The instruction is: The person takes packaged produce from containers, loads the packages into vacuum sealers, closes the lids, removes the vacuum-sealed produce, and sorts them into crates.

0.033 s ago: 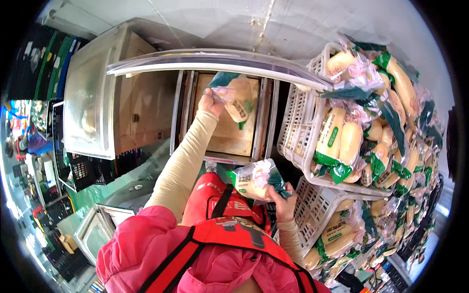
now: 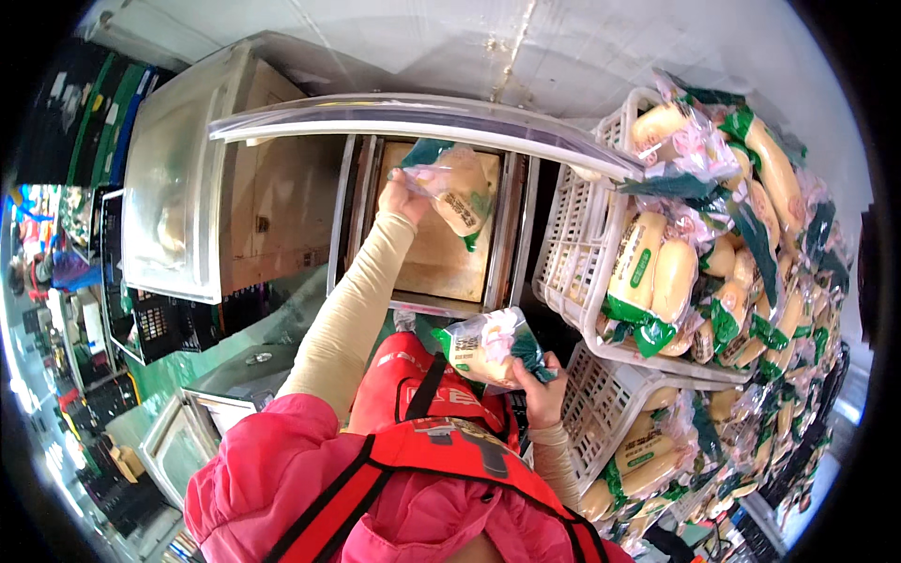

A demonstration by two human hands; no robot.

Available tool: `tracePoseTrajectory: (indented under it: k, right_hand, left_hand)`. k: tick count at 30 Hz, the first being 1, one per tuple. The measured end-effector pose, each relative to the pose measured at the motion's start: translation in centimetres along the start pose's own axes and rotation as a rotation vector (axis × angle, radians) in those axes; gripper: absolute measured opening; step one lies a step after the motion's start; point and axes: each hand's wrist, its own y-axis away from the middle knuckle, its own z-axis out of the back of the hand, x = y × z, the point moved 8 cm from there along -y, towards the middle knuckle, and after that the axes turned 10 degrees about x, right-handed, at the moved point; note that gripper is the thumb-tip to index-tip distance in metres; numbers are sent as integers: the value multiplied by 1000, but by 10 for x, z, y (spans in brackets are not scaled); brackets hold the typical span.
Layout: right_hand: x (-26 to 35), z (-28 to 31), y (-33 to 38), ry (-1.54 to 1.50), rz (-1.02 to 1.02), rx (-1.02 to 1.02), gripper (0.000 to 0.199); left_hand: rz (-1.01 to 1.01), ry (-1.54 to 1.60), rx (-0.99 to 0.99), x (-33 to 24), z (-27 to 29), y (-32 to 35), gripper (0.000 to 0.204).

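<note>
1. The right hand (image 2: 540, 392) is pinching, grip tight, the dark-green end of a bread-roll bag (image 2: 483, 347), which is extending leftward from the fingers.
2. The left hand (image 2: 402, 199), its grip also pinched, is holding a second bread-roll bag (image 2: 462, 199) by its clear left edge; the rolls are sitting rightward, over the tan-floored chamber (image 2: 422, 272).
3. White crates (image 2: 577, 239) are standing right.

The bin (image 2: 441, 277) lies open at its near end, held bag (image 2: 462, 208) and raised lid (image 2: 422, 114) obstructing beyond.
</note>
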Motion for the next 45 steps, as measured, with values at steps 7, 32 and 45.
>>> tracePoseTrajectory:
  k: [7,32,45]
  right_hand:
    - [13,-31,-1,52,48,95,14]
    - [-29,-125,63,87,117,55,11]
    - [60,-189,9,363,295,396,15]
  left_hand:
    - [-248,-916,-246,-86,73,35,12]
    - [-268,-710,-125,-123,95,20,29]
    - [65,-923,872,-104,12,267,66]
